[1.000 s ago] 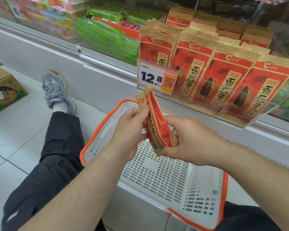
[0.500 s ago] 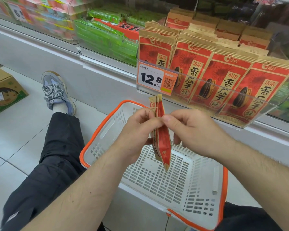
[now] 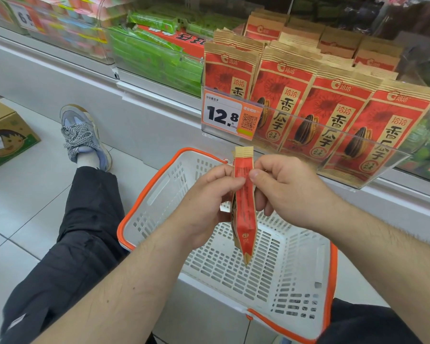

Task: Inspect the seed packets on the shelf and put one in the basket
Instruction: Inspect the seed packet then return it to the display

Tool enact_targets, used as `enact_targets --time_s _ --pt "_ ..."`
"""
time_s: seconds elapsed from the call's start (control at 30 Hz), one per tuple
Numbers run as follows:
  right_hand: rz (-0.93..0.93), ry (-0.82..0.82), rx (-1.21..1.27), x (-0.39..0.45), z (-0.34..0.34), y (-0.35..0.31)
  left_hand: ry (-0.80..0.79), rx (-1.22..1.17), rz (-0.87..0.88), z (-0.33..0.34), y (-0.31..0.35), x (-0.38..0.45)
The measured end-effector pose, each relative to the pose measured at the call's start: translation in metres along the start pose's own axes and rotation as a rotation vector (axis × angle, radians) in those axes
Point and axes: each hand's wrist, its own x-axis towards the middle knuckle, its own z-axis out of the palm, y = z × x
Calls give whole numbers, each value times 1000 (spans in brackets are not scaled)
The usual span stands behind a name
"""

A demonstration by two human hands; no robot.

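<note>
Red seed packet (image 3: 245, 207) pinched edge-on by left hand (image 3: 209, 204) and right hand (image 3: 283, 187). Held above white basket (image 3: 159, 184). More packets (image 3: 328, 115) on far shelf.

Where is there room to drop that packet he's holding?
The basket floor is bare between its white walls, right under the packet. The shelf bin above is packed tight with packets; no gap there.
</note>
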Motion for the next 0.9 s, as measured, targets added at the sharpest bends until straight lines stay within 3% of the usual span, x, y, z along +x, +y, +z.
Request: enact_targets --time_s 0.23,0.9 --pt "-6 -33 50 1 -1 0 4 -44 -17 0 1 -2" --pt "-73 -263 -100 -6 -5 1 89 -192 -75 -5 7 2"
